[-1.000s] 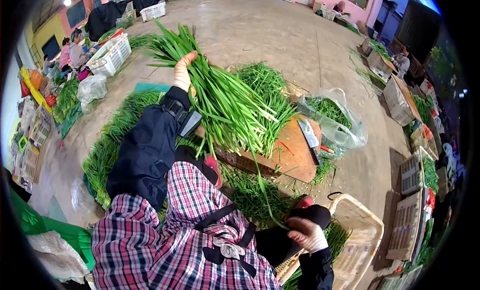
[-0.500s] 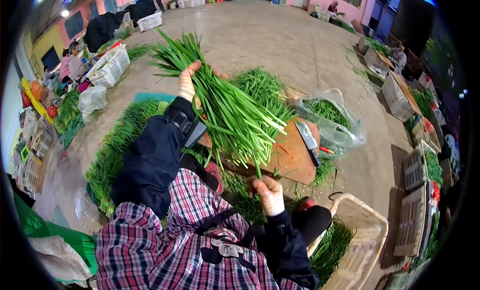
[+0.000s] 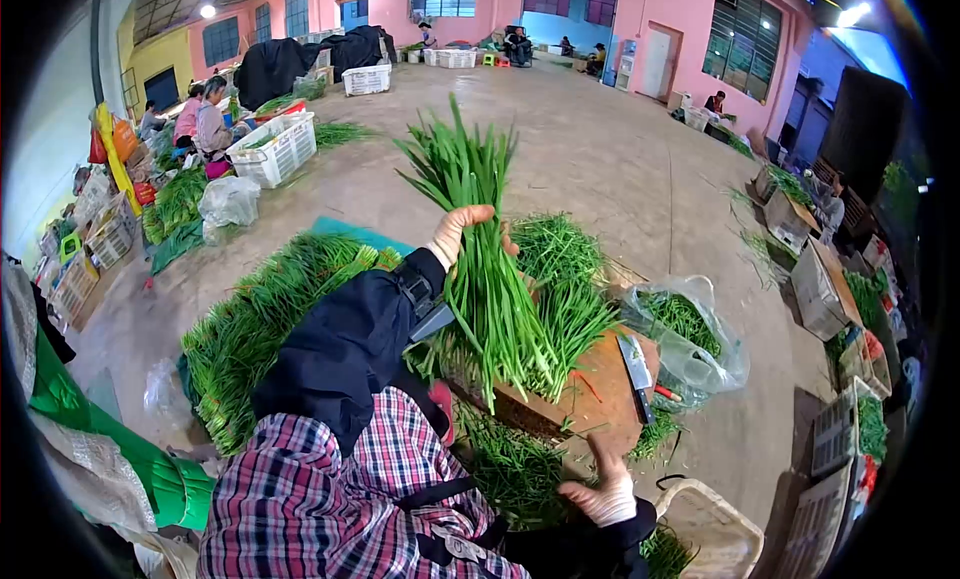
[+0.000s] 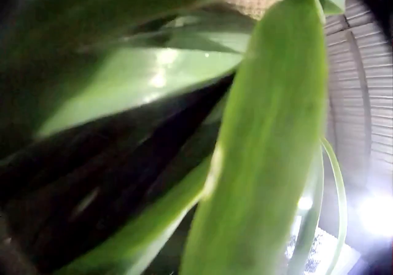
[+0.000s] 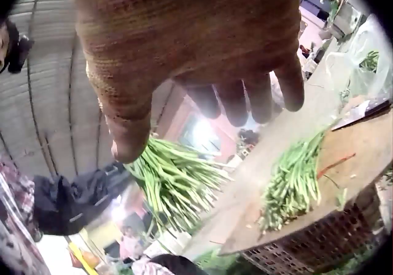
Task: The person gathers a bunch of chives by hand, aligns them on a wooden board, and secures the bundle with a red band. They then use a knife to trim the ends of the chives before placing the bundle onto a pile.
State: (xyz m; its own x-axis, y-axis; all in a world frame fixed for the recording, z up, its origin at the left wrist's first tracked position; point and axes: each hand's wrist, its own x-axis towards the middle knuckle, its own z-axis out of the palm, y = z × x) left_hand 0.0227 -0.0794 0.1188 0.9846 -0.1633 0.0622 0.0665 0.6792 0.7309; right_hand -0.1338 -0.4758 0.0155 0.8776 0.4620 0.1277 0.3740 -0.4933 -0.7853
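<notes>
My left hand (image 3: 462,236) grips a bundle of long green stalks (image 3: 490,299) around its middle, leafy tops up and pale ends hanging down toward the board. In the left wrist view broad green leaves (image 4: 264,121) fill most of the picture. My right hand (image 3: 606,494), spread and holding nothing, is below the wooden board (image 3: 605,399); the right wrist view shows the same hand (image 5: 196,47) with fingers extended. More stalks (image 3: 580,329) lie on the board. A knife (image 3: 636,374) rests at its right side, close to a red-handled item (image 3: 667,392).
A clear plastic bag (image 3: 715,364) of greens stands right of the board. A long heap of greens (image 3: 270,319) lies on the left. Cut greens (image 3: 510,469) cover the ground below the board, and a pale basket (image 3: 710,529) is at lower right. Seated people are farther off.
The view has tilted up. My left hand has turned the bundle more upright. My right hand has let go of a stalk, moved away from the bundle and spread its fingers.
</notes>
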